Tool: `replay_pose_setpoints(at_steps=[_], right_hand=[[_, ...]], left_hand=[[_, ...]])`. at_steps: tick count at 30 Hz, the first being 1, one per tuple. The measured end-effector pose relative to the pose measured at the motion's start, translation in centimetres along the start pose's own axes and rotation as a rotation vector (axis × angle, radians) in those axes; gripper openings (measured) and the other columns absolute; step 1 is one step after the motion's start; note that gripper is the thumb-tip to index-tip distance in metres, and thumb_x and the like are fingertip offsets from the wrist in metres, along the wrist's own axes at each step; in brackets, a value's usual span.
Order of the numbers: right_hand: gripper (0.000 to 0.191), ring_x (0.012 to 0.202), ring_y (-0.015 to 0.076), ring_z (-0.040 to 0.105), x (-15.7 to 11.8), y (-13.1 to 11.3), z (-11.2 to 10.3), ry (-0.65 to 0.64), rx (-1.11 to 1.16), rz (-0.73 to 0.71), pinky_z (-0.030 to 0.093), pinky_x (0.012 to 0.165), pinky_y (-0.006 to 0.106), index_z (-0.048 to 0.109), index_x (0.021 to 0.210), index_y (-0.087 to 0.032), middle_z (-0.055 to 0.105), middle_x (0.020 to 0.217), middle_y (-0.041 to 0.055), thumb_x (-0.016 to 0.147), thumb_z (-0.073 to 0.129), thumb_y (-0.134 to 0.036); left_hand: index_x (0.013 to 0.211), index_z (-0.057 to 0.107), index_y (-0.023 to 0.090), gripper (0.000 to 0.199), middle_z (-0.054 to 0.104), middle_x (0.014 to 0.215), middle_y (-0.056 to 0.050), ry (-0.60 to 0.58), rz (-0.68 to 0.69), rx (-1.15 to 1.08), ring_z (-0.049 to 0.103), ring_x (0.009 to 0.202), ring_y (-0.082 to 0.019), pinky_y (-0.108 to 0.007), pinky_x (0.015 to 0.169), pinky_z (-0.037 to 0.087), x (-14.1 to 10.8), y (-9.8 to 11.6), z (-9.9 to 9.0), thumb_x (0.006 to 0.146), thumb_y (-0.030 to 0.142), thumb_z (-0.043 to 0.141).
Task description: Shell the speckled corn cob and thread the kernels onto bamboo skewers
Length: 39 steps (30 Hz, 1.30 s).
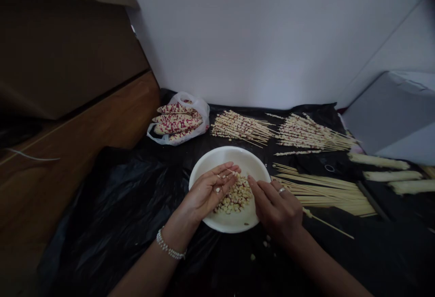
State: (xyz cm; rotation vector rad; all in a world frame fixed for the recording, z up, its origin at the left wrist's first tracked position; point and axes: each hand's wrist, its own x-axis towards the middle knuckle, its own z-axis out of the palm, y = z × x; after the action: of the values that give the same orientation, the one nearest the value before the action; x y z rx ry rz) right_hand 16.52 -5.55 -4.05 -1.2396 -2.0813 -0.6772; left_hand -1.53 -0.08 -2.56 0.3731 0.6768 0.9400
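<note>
Palm up and cupped, my left hand (207, 192) holds a few pale corn kernels (218, 189) over the white bowl (207, 157). Loose kernels (236, 197) lie in the bowl. At the bowl's right edge, my right hand (280, 206) is closed on a thin wooden skewer (331, 228). The skewer's tip reaches over my left fingers, with a kernel near it. More kernels are on the skewer just right of my right hand; its middle part is hidden by the hand.
Behind the bowl are a plastic bag of red-and-cream corn cobs (178, 124) and two piles of kernel-threaded skewers (238, 127). Bare skewers (326, 192) and stripped cobs (390, 176) lie right. Black plastic sheeting (136, 206) lies underneath. A white wall stands behind.
</note>
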Motion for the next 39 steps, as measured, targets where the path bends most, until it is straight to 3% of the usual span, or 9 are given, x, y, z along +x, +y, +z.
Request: replay_pose_setpoints(at_steps=[8, 16, 39], right_hand=[[0.042, 0.080, 0.0157, 0.056, -0.01, 0.11, -0.03, 0.000, 0.008, 0.004, 0.045, 0.078, 0.030, 0.058, 0.121, -0.014, 0.068, 0.087, 0.0051, 0.079, 0.058, -0.009], [0.041, 0.079, 0.0152, 0.056, 0.09, 0.02, -0.09, -0.009, -0.007, 0.006, 0.044, 0.078, 0.029, 0.058, 0.120, -0.014, 0.068, 0.087, 0.0039, 0.079, 0.060, -0.009], [0.038, 0.080, 0.0155, 0.056, -0.09, 0.03, -0.24, -0.026, -0.021, -0.032, 0.044, 0.074, 0.029, 0.058, 0.120, -0.012, 0.067, 0.090, 0.0063, 0.081, 0.056, -0.011]], left_hand=[[0.109, 0.061, 0.008, 0.032, 0.068, 0.107, -0.015, 0.047, -0.011, -0.006, 0.061, 0.108, -0.021, -0.025, 0.092, 0.050, -0.03, -0.14, 0.40, 0.077, 0.002, 0.059], [0.100, 0.064, 0.010, 0.025, 0.067, 0.110, -0.012, 0.150, 0.019, -0.048, 0.066, 0.097, -0.017, -0.022, 0.083, 0.055, 0.00, 0.09, 0.34, 0.076, 0.004, 0.064], [0.096, 0.067, 0.010, 0.021, 0.070, 0.099, -0.011, 0.209, 0.012, -0.026, 0.068, 0.088, -0.015, -0.022, 0.079, 0.056, -0.02, 0.01, 0.72, 0.075, 0.010, 0.067]])
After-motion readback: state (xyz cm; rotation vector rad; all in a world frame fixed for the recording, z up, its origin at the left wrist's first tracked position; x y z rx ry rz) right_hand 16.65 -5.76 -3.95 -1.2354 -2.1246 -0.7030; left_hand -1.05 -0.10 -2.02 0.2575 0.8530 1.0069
